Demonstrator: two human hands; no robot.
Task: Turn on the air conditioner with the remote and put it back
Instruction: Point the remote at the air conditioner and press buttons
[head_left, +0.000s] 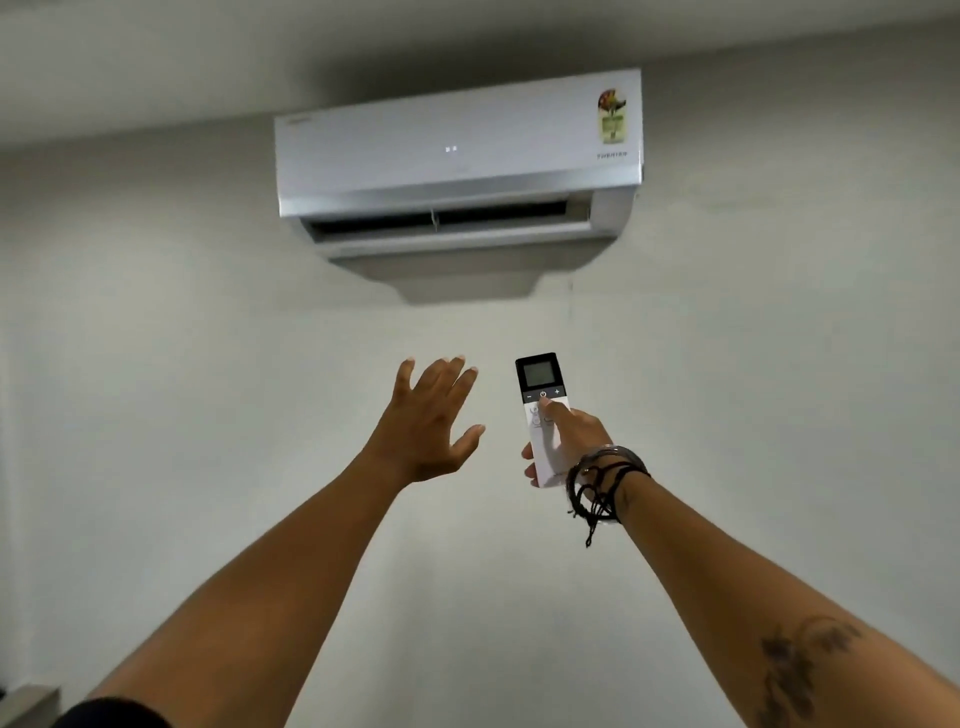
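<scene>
Head view, tilted up at a plain pale wall (156, 364).

The white rectangular wall-mounted air conditioner (457, 150) sits in the upper centre of the frame, just under the ceiling (208, 47). I see two small lit marks at the middle of its front panel. The long louvre flap along its underside stands open, with a dark slot showing above it. A colourful rating sticker (612, 115) is on the upper right corner of the panel.

The slim white remote with a black top and grey screen (541, 410) is at centre frame, slightly right, below the unit and well apart from it. It is held roughly upright, top end pointing up toward the unit.

The right hand (576, 441) has its fingers clamped around the lower body of the remote, fingertips showing at the left edge. The thumb lies up the front face, its tip just below the round power button; I cannot tell whether it is pressing.

Dark cord bracelets and a metal bangle (605, 478) circle the right wrist. A dark tattoo (800, 660) marks the right forearm at lower right.

The left hand (431, 421) is raised just left of the remote, not touching it, palm toward the wall, fingers spread apart and empty.
</scene>
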